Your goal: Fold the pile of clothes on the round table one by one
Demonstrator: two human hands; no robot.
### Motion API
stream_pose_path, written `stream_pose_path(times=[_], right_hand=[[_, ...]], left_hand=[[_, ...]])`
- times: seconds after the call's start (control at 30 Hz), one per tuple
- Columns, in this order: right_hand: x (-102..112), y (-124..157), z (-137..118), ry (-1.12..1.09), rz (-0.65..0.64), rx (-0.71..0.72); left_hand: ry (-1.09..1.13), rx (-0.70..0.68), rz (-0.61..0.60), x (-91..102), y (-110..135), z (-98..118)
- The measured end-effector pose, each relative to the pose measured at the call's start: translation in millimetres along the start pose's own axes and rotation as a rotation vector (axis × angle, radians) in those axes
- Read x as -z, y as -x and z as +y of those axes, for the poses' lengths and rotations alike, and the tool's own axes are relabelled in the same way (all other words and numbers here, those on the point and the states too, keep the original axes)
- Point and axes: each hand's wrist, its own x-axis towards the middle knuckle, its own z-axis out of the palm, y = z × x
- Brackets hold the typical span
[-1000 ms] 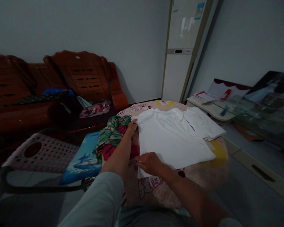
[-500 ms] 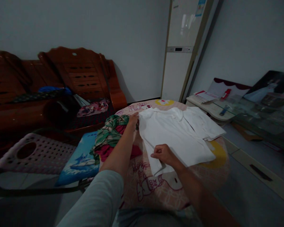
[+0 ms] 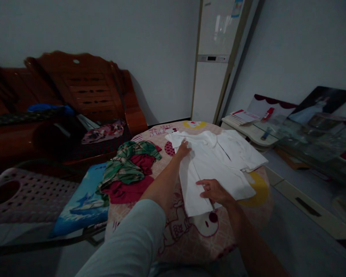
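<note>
A white shirt lies spread on a round table, its near left side folded inward as a long strip. At the upper part of this fold, near the collar, my left hand has its fingers closed on the fabric. My right hand rests over the lower end of the strip, index finger stretched out and thumb apart, touching the cloth. Another folded white garment lies against the shirt on the right. To the left is a heap of clothes, a green plaid garment over a dark pink one.
A patterned pink cloth covers the table. On the left stand a woven chair with a blue cushion and a wooden sofa. A tall white cabinet unit stands behind; a glass-topped stand is on the right.
The shirt's left edge has been brought inward to the right, with my left hand moving along. My right hand has loosened its pinch and stretched the index finger. The view has turned slightly right.
</note>
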Motion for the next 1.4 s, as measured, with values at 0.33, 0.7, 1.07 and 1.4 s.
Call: stream_pose_path(times=[0.33, 0.7, 1.07, 1.4], right_hand=[[7.2, -0.4, 1.4, -0.062, 0.043, 0.051], [12.9, 7.1, 1.6, 0.729, 0.28, 0.15], [-16.3, -16.6, -28.4, 1.084, 0.399, 0.154], [-19.3, -23.6, -14.2, 1.214, 0.426, 0.125]], left_hand=[[-0.068, 0.068, 0.028, 10.6, -24.1, 12.2], [0.053, 0.001, -0.071, -3.7, 4.0, 12.3], [-0.083, 0.052, 0.007, 23.1, 113.4, 9.3], [-0.454, -0.087, -0.218, 23.2, 192.1, 52.9]])
